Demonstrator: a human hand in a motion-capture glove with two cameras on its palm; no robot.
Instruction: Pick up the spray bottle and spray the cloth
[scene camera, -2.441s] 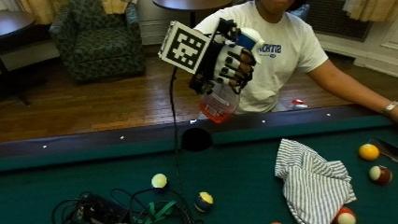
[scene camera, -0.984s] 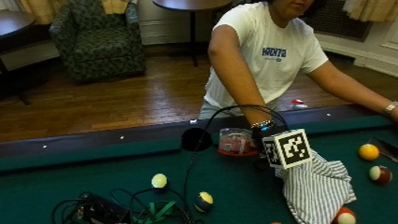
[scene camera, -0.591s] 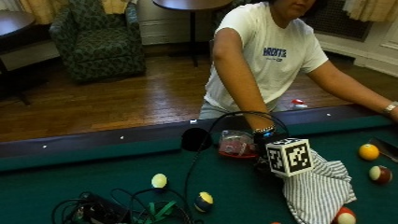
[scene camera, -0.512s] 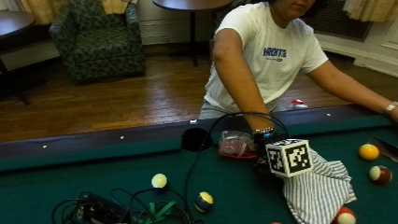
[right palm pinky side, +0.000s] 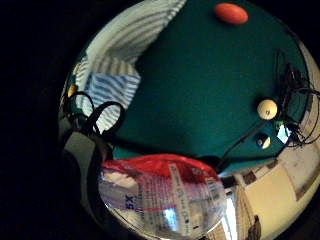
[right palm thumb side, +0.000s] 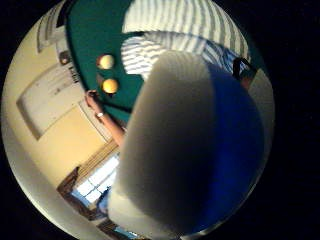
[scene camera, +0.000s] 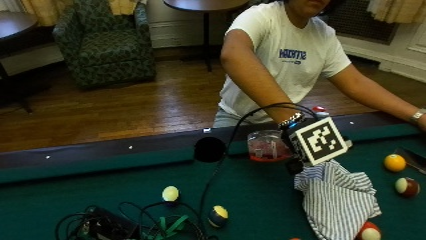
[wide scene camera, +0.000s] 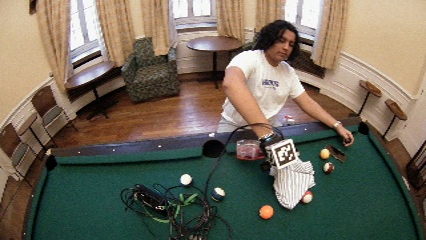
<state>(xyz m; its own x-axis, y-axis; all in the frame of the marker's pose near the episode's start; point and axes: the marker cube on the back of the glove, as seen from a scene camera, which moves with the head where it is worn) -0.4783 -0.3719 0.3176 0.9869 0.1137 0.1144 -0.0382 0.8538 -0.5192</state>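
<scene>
Fingers: impossible to judge as open or curled, being hidden in the outside view and absent from both palm views. Gloved right hand (scene camera: 291, 136) low over the green felt pool table (scene camera: 100, 200), right against the clear plastic spray bottle with red liquid at its base (scene camera: 266, 146). Bottle upright on the felt, close to the dark rail, just beside the crumpled blue-and-white striped cloth (scene camera: 339, 195). Seen from the palm, bottle's labelled body (right palm pinky side: 160, 195) and white-and-blue spray head (right palm thumb side: 195, 150) very close, with the striped cloth (right palm thumb side: 185, 25) lying beyond the head. Likely stage: bottle brought down next to the cloth, spraying itself not yet confirmed by anything visible.

To do this step well:

- Check the nozzle direction first. Cannot be read from these views, so turn the head until it faces the stripes, not the bare felt or the rail.
- Hold the bottle upright or only slightly tipped, since little liquid seems left and the pickup tube probably needs to sit in that red pool.
- Aim at the bunched upper part of the cloth, nearest the bottle, rather than the far end by the red-and-white billiard ball (scene camera: 368, 231).
- Squeeze the trigger fully in short pulls; watch for drips on the felt.
</scene>
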